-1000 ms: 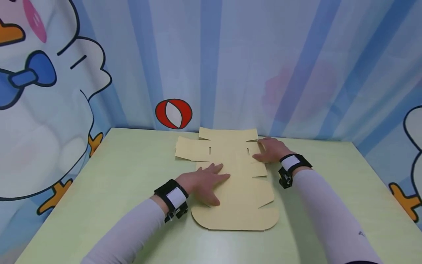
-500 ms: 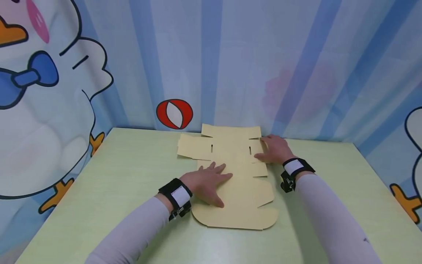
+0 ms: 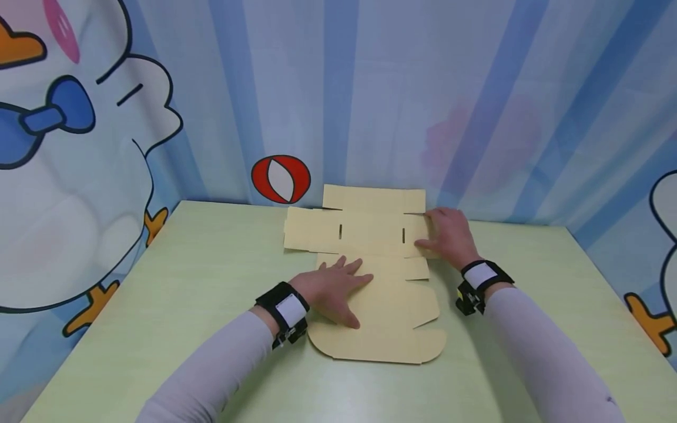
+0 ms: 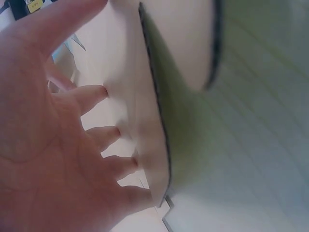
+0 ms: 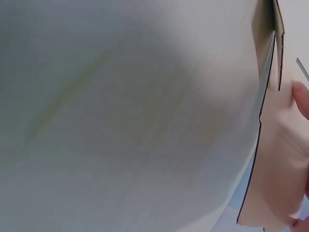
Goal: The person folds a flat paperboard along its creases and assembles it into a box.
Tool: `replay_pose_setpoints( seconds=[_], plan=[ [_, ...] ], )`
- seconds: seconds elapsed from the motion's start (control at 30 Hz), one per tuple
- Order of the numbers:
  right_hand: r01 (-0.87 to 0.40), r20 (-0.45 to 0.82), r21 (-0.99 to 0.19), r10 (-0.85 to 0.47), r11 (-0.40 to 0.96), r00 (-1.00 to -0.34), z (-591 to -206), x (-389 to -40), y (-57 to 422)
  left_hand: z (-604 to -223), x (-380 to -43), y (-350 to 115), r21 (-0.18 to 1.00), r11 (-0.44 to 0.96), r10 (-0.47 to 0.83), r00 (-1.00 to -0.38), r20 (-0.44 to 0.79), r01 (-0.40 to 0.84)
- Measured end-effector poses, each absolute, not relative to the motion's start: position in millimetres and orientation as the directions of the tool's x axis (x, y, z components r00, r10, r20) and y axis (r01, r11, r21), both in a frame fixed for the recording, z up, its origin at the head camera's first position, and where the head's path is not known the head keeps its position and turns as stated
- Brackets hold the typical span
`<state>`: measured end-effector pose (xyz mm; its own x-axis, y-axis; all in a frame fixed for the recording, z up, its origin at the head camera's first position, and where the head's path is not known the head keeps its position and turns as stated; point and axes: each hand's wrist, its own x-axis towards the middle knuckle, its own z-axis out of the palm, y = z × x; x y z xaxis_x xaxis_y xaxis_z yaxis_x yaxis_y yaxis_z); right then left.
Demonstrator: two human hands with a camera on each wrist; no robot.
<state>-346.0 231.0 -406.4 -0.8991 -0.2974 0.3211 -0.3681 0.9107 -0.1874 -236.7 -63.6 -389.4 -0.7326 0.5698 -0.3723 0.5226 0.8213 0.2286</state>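
Note:
A flat die-cut cardboard box blank [image 3: 391, 329] lies on the table, with side flaps, slots and a rounded near end. My left hand [image 3: 330, 294] rests on its left middle part, fingers spread. In the left wrist view, the fingertips [image 4: 99, 93] press on the cardboard near its cut edge. My right hand [image 3: 452, 235] grips the far right flap, thumb on top and fingers at its outer edge. The far panel [image 3: 372, 229], with two slots, tilts up from the table. In the right wrist view, the flap [image 5: 275, 169] stands off the tabletop beside the thumb [image 5: 301, 99].
The pale green table [image 3: 211, 282] extends on both sides of the cardboard. Behind it hangs a blue striped curtain [image 3: 381, 106] with cartoon prints, close to the blank's far end. Both wrists carry black straps with small cameras.
My right hand has drawn the far part of the blank upward, so its far panel tilts higher against the curtain. The left hand has shifted slightly right and keeps pressing.

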Motion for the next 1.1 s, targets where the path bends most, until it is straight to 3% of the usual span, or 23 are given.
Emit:
replay_pose_setpoints(
  seconds=[0.33,0.93,1.1],
  plan=[
    [-0.406,0.476,-0.291,-0.237,0.866,-0.847,-401.8,-333.4,231.2,-390.9,-239.4,-64.8,0.235,0.818,0.575,-0.730,-0.369,0.525],
    [-0.345,0.495,-0.365,-0.134,0.865,-0.859,-394.2,-321.0,226.1,-391.3,-249.3,-66.1,0.244,0.808,0.589,-0.716,-0.375,0.537],
    [-0.376,0.539,-0.317,-0.161,0.871,-0.827,-394.6,-321.2,228.0,-392.2,-254.8,-64.6,0.240,0.813,0.582,-0.717,-0.384,0.531]
  ],
)
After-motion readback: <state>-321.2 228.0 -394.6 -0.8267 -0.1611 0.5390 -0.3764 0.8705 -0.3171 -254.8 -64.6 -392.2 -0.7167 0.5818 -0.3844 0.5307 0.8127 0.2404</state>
